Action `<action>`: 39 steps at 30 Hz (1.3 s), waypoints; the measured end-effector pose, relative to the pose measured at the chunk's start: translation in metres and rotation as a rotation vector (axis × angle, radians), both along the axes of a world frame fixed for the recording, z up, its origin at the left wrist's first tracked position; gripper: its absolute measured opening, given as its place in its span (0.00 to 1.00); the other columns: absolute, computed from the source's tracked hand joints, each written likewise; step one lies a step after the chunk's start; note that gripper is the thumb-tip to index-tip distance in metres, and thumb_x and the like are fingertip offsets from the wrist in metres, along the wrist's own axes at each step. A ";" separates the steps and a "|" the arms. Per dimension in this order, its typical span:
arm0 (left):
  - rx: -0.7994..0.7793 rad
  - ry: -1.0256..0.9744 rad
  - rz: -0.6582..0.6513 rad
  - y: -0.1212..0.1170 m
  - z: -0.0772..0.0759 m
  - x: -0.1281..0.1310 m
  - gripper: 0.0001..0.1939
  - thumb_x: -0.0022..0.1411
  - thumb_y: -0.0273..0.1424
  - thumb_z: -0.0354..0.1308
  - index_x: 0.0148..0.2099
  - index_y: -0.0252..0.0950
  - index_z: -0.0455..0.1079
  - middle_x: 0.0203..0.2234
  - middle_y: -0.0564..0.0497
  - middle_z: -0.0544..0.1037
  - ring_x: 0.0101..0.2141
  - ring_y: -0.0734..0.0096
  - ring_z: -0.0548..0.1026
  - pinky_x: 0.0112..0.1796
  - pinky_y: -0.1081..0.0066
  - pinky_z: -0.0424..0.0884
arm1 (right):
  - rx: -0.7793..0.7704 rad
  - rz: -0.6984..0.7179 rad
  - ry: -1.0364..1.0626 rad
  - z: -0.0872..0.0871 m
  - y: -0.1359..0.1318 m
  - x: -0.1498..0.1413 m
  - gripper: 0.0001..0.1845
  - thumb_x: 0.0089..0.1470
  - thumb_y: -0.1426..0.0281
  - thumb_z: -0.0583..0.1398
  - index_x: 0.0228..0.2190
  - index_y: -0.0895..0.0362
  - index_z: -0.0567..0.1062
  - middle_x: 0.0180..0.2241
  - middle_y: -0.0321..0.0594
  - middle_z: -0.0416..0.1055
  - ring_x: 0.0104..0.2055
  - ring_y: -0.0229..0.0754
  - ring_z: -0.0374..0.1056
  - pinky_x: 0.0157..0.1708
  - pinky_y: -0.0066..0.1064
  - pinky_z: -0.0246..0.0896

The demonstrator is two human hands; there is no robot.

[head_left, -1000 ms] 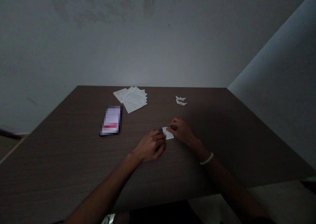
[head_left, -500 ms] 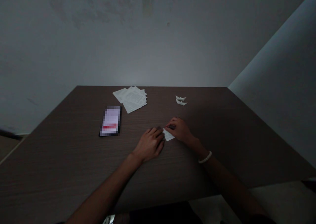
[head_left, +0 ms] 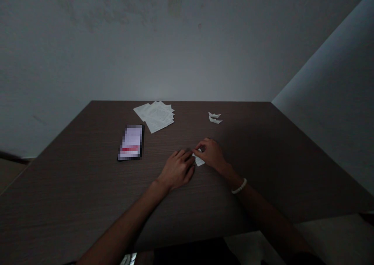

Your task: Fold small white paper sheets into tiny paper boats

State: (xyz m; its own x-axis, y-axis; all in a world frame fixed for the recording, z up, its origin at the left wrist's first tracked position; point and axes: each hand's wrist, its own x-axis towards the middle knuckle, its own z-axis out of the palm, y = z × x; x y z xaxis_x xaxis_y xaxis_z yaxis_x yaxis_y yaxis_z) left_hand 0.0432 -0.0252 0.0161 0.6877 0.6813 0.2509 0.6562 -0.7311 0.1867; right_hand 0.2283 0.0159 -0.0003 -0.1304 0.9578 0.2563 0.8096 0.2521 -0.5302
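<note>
A small piece of white paper (head_left: 199, 161) with faint printed lines lies on the table between my hands, partly covered by them. My left hand (head_left: 177, 169) rests at its left side, fingers bent and close together, the fingertips holding that edge down. From the right, my right hand (head_left: 212, 152) pinches the paper's upper edge with thumb and forefinger, close to the left fingertips. A pale beaded bracelet (head_left: 239, 186) circles the right wrist. Beyond my right hand sit two small folded paper boats (head_left: 215, 118), one just behind the other.
Loose printed paper sheets (head_left: 157, 117) lie fanned out at the back left of the dark wooden table (head_left: 87, 171). In front of them is a phone (head_left: 131, 142) with a lit, blurred screen. A grey wall (head_left: 222, 54) meets the table's far edge.
My right hand has shifted slightly left along the paper's upper edge, its fingertips now nearer the left hand. The left hand stays in place.
</note>
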 end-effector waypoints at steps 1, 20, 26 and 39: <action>0.000 -0.001 0.002 0.000 0.000 0.000 0.11 0.65 0.33 0.50 0.44 0.36 0.71 0.41 0.43 0.74 0.42 0.58 0.68 0.43 0.59 0.64 | 0.003 0.006 -0.003 0.000 0.000 0.000 0.06 0.48 0.65 0.67 0.25 0.54 0.78 0.30 0.39 0.75 0.34 0.41 0.69 0.37 0.31 0.60; -0.005 0.005 -0.002 -0.001 0.001 0.000 0.14 0.66 0.32 0.50 0.51 0.36 0.70 0.47 0.42 0.73 0.46 0.55 0.68 0.45 0.58 0.65 | 0.062 -0.007 0.103 -0.008 0.004 0.031 0.04 0.48 0.72 0.63 0.24 0.57 0.79 0.25 0.37 0.73 0.27 0.36 0.67 0.29 0.27 0.58; -0.004 -0.020 -0.004 -0.001 -0.001 -0.001 0.15 0.66 0.32 0.50 0.51 0.35 0.70 0.47 0.42 0.73 0.45 0.56 0.68 0.45 0.57 0.66 | 0.037 0.042 0.115 -0.010 0.000 0.029 0.06 0.53 0.68 0.62 0.28 0.55 0.80 0.29 0.38 0.74 0.29 0.36 0.67 0.31 0.27 0.60; -0.009 -0.099 0.131 0.006 -0.010 -0.005 0.16 0.66 0.31 0.49 0.52 0.35 0.71 0.48 0.41 0.71 0.46 0.56 0.66 0.46 0.56 0.67 | -0.019 0.098 0.065 -0.009 -0.001 0.028 0.07 0.53 0.63 0.65 0.32 0.53 0.81 0.34 0.38 0.73 0.34 0.37 0.68 0.34 0.28 0.60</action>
